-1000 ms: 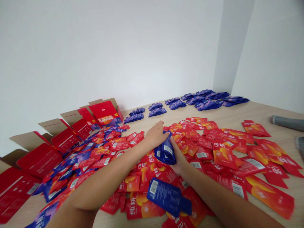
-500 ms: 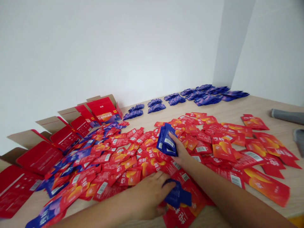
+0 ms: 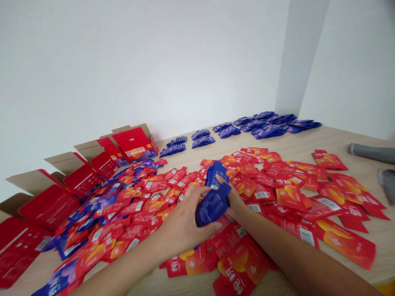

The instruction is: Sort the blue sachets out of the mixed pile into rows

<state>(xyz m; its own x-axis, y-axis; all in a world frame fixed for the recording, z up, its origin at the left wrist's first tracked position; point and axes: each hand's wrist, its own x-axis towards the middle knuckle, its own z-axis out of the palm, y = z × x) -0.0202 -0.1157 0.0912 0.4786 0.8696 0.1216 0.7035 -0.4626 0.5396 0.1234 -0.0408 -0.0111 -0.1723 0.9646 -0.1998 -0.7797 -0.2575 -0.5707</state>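
My left hand (image 3: 185, 211) grips a dark blue pouch (image 3: 212, 206), thumb below and fingers above it. My right hand (image 3: 233, 199) is closed round several blue pouches (image 3: 216, 172), held upright just behind the left hand's pouch. The two hands meet over the middle of the pile, and the left pouch overlaps the right hand's fingers, hiding part of them. Red pouches (image 3: 197, 261) with orange fruit prints lie spread beneath and around both hands. To the left, blue pouches (image 3: 106, 200) are mixed in among the red ones.
Open red cartons (image 3: 132, 142) stand in a row along the left, flaps up. Blue pouches are sorted in small stacks (image 3: 203, 141) along the wall, with more stacks (image 3: 268, 130) farther right. Grey rolled objects (image 3: 372, 151) lie at the right edge of the wooden table (image 3: 339, 139).
My left hand has lifted the blue pouch from the near part of the pile, moving up and away to the right hand. The right hand keeps its pouches in nearly the same place.
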